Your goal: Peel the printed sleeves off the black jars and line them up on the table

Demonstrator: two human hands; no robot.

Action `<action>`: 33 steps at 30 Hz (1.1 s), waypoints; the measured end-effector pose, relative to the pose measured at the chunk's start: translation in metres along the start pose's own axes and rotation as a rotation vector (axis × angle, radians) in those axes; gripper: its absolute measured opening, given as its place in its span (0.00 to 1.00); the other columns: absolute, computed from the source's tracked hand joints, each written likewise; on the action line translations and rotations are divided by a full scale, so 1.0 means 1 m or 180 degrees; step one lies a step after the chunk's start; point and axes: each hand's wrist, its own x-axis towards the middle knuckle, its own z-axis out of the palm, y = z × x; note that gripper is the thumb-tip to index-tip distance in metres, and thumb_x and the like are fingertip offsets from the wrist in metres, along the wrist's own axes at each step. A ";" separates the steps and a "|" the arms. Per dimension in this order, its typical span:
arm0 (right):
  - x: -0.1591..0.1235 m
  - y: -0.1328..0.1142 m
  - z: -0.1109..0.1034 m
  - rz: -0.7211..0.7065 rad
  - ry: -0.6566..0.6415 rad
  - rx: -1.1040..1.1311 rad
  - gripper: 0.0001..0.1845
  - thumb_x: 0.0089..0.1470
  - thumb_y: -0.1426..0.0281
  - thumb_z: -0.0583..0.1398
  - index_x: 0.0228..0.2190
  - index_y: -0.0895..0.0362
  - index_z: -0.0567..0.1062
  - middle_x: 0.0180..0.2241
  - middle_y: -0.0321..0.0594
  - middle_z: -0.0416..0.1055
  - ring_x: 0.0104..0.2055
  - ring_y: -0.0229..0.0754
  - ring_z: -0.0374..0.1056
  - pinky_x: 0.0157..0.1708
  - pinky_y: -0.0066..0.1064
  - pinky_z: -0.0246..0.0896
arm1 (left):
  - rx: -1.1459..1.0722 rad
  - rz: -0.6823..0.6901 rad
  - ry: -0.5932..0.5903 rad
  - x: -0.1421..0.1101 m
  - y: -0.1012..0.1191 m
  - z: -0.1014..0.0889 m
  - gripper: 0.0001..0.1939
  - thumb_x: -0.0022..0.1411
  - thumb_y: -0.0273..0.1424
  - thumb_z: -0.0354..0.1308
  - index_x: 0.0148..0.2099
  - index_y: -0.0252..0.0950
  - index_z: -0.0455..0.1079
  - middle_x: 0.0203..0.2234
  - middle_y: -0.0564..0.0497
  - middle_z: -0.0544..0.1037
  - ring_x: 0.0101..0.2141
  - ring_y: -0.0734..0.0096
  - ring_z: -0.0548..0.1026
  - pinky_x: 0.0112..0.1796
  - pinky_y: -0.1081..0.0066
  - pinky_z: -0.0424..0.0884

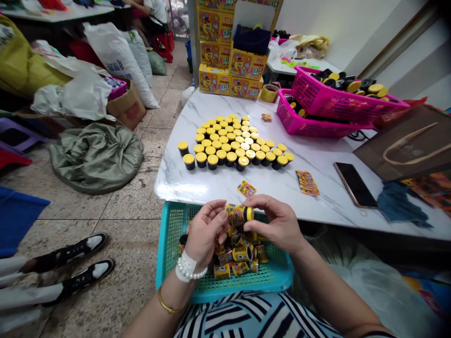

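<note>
My left hand (207,231) and my right hand (276,221) both pinch one small black jar with a yellow cap and a colourful label (240,213), held sideways over a teal basket (176,263) on my lap. The basket holds a heap of labelled jars (237,259). On the white marble table (197,180) beyond stand several rows of unlabelled yellow-capped jars (234,141). Two loose sticker labels (246,188) (307,182) lie on the table near its front edge.
Two pink baskets (327,101) with caps and jars sit at the back right, yellow cartons (229,70) behind. A phone (355,184), blue cloth (401,204) and brown bag (408,145) lie right. Another person's shoes (77,263) rest on the floor left, near bags.
</note>
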 end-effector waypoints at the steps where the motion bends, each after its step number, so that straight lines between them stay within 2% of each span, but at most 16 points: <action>1: 0.000 0.000 0.001 -0.0100 -0.0067 -0.0065 0.18 0.46 0.67 0.72 0.41 0.50 0.78 0.38 0.40 0.77 0.43 0.46 0.73 0.48 0.42 0.70 | 0.0128 0.0013 -0.0195 0.000 -0.001 -0.002 0.27 0.50 0.36 0.72 0.51 0.34 0.72 0.30 0.51 0.77 0.22 0.78 0.70 0.18 0.79 0.63; 4: 0.000 0.002 0.007 -0.0301 -0.0051 -0.0277 0.19 0.46 0.67 0.72 0.42 0.49 0.80 0.38 0.40 0.74 0.41 0.44 0.72 0.43 0.39 0.71 | 0.0485 0.0040 -0.0703 0.005 -0.005 -0.005 0.23 0.51 0.36 0.72 0.48 0.33 0.74 0.28 0.51 0.77 0.20 0.79 0.69 0.22 0.76 0.66; 7: 0.001 0.005 0.012 -0.0345 0.0038 -0.0304 0.18 0.47 0.66 0.72 0.42 0.48 0.81 0.36 0.39 0.72 0.34 0.40 0.70 0.36 0.35 0.71 | 0.0599 0.0034 -0.0814 0.013 -0.008 -0.004 0.18 0.50 0.38 0.72 0.39 0.31 0.75 0.22 0.53 0.75 0.19 0.80 0.68 0.22 0.77 0.65; 10: 0.001 0.008 0.011 -0.0385 -0.0018 -0.0389 0.18 0.47 0.66 0.71 0.43 0.49 0.80 0.37 0.39 0.72 0.33 0.40 0.70 0.34 0.34 0.72 | 0.0544 -0.0100 -0.0940 0.018 -0.008 -0.002 0.22 0.49 0.43 0.72 0.38 0.32 0.75 0.19 0.54 0.73 0.18 0.79 0.68 0.21 0.77 0.63; 14: -0.004 0.013 0.007 -0.0490 -0.0066 -0.0575 0.20 0.51 0.68 0.69 0.47 0.49 0.79 0.40 0.42 0.72 0.34 0.39 0.71 0.35 0.33 0.72 | 0.0532 -0.0321 -0.0849 0.017 -0.008 -0.007 0.25 0.56 0.50 0.64 0.45 0.34 0.73 0.20 0.52 0.75 0.16 0.79 0.68 0.17 0.79 0.57; 17: -0.010 0.015 0.008 -0.0559 -0.0097 -0.0553 0.21 0.52 0.70 0.69 0.49 0.50 0.79 0.41 0.43 0.74 0.36 0.40 0.73 0.38 0.34 0.73 | 0.0578 -0.0309 -0.0683 0.013 -0.009 -0.012 0.20 0.58 0.46 0.65 0.43 0.34 0.72 0.21 0.54 0.74 0.15 0.82 0.65 0.16 0.81 0.56; 20: -0.016 0.013 0.013 -0.0526 0.0080 -0.0506 0.21 0.51 0.72 0.69 0.48 0.50 0.79 0.40 0.43 0.76 0.40 0.42 0.74 0.40 0.34 0.72 | 0.0819 -0.0022 -0.0708 0.006 -0.011 -0.012 0.19 0.58 0.41 0.66 0.47 0.35 0.72 0.23 0.55 0.75 0.17 0.82 0.66 0.18 0.80 0.60; 22: -0.019 0.008 0.016 -0.0314 0.0207 -0.0324 0.21 0.51 0.72 0.69 0.48 0.49 0.80 0.37 0.42 0.77 0.38 0.41 0.74 0.38 0.33 0.71 | 0.1154 0.0441 -0.0731 0.002 -0.010 -0.010 0.16 0.60 0.38 0.65 0.47 0.36 0.73 0.27 0.53 0.78 0.20 0.80 0.70 0.22 0.78 0.66; 24: -0.021 0.003 0.017 0.0071 0.0288 0.0031 0.18 0.52 0.70 0.68 0.46 0.49 0.81 0.34 0.40 0.77 0.35 0.40 0.73 0.34 0.31 0.70 | 0.1598 0.1149 -0.0809 -0.001 -0.009 -0.007 0.12 0.61 0.33 0.64 0.47 0.36 0.75 0.36 0.48 0.80 0.30 0.73 0.77 0.33 0.73 0.73; 26: -0.023 0.000 0.018 0.0549 0.0283 0.0507 0.13 0.52 0.66 0.69 0.42 0.51 0.83 0.33 0.39 0.77 0.33 0.39 0.72 0.32 0.30 0.69 | 0.2013 0.1877 -0.0973 -0.002 -0.009 -0.006 0.12 0.62 0.29 0.63 0.48 0.38 0.76 0.41 0.46 0.81 0.41 0.67 0.78 0.43 0.67 0.73; 28: -0.025 0.002 0.020 0.1034 0.0188 0.0956 0.13 0.50 0.62 0.70 0.38 0.52 0.84 0.32 0.39 0.77 0.31 0.39 0.72 0.32 0.31 0.70 | 0.2304 0.2321 -0.1142 -0.001 -0.008 -0.007 0.13 0.62 0.28 0.62 0.50 0.38 0.77 0.39 0.45 0.81 0.41 0.65 0.78 0.44 0.65 0.72; 30: -0.026 0.008 0.022 0.1460 0.0061 0.1311 0.15 0.47 0.59 0.71 0.36 0.54 0.83 0.29 0.38 0.77 0.28 0.39 0.73 0.31 0.32 0.71 | 0.2454 0.2392 -0.1200 0.002 -0.009 -0.010 0.12 0.62 0.29 0.62 0.49 0.38 0.77 0.36 0.45 0.82 0.38 0.65 0.78 0.41 0.66 0.73; 31: -0.027 0.011 0.024 0.1639 -0.0012 0.1463 0.17 0.47 0.58 0.71 0.35 0.56 0.83 0.26 0.37 0.77 0.26 0.38 0.72 0.30 0.32 0.71 | 0.2488 0.2239 -0.1190 0.003 -0.011 -0.012 0.12 0.62 0.31 0.62 0.48 0.37 0.77 0.34 0.46 0.82 0.36 0.66 0.78 0.39 0.67 0.74; 33: -0.027 0.018 0.026 0.1883 -0.0205 0.1705 0.19 0.49 0.55 0.69 0.33 0.58 0.81 0.22 0.37 0.76 0.22 0.37 0.71 0.27 0.30 0.71 | 0.2311 0.1549 -0.1140 0.005 -0.015 -0.015 0.13 0.64 0.37 0.60 0.47 0.37 0.76 0.28 0.49 0.80 0.27 0.70 0.77 0.30 0.71 0.73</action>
